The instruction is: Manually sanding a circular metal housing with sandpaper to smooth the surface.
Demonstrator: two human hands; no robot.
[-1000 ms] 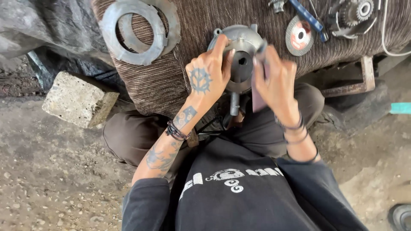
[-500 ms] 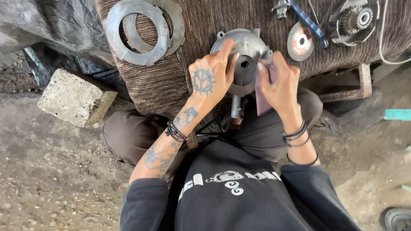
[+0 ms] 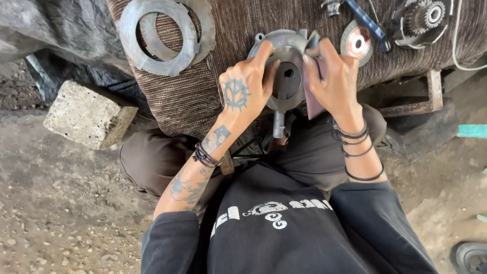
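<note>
Seen from above, at the near edge of a brown ribbed cloth [image 3: 193, 96]: a round grey metal housing [image 3: 284, 48] with a dark centre hole and a short shaft [image 3: 278, 124] pointing down toward the lap, gripped between two bare hands. Left hand [image 3: 243, 94], tattooed on the back, closed around the housing's left side, thumb lying near the centre hole. Right hand [image 3: 332, 81] closed on a folded dark reddish sheet [image 3: 313, 101], pressed flat against the housing's right rim; what kind of sheet, not possible to tell. Dark cord bracelets [image 3: 205, 155] on the left wrist, black bands [image 3: 355, 139] on the right.

Up and left of the housing, on the cloth: two flat metal rings [image 3: 152, 35], one overlapping the other. Right of the housing: a small grinding disc [image 3: 355, 40], touched at its upper edge by a blue-handled tool [image 3: 368, 20]. Farther right: a toothed gear assembly [image 3: 423, 18] and a white cable [image 3: 456, 35]. Well left of the housing, on the dirt ground: a rough concrete block [image 3: 89, 114]. Below the housing: dark trousers and a black printed sweatshirt [image 3: 284, 228].
</note>
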